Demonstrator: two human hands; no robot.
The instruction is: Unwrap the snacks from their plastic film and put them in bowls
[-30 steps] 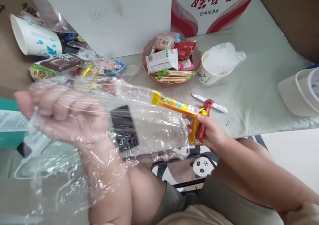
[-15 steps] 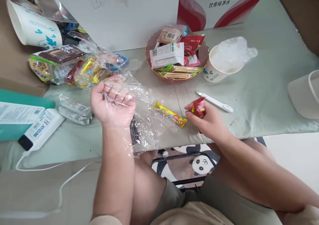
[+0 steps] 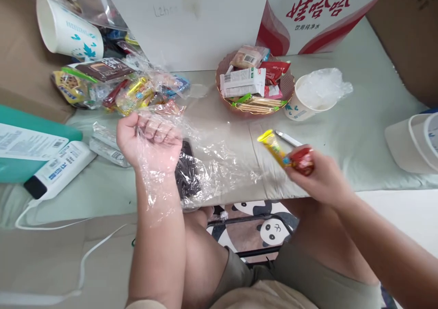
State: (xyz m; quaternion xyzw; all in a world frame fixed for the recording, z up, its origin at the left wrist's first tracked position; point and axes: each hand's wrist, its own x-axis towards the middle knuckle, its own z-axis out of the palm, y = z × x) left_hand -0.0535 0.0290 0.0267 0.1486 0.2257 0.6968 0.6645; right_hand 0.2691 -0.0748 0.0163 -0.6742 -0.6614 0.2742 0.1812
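My left hand (image 3: 150, 140) is closed, palm up, on a clear plastic bag (image 3: 222, 167) that spreads out to its right over the cloth. A black object (image 3: 188, 170) lies under the film; its kind is hidden. My right hand (image 3: 316, 174) holds a yellow snack packet (image 3: 272, 144) and a red snack packet (image 3: 302, 160) together, above the front of the table. Behind them lies a white utility knife (image 3: 288, 138), partly covered. A pink glass bowl (image 3: 236, 109) of wrapped snacks and thin sticks stands farther back.
To the right of the bowl is a paper cup (image 3: 301, 112) stuffed with clear plastic. Wrapped snacks (image 3: 137, 94) pile up at the left, near a tipped paper cup (image 3: 73, 37). A green bottle (image 3: 37, 140) and white power bank (image 3: 61, 167) lie front left; a white bin (image 3: 407, 144) stands right.
My right hand has picked up the yellow packet from the cloth and moved right with it and the red one. My left hand stays closed on the bag. The view has shifted slightly.
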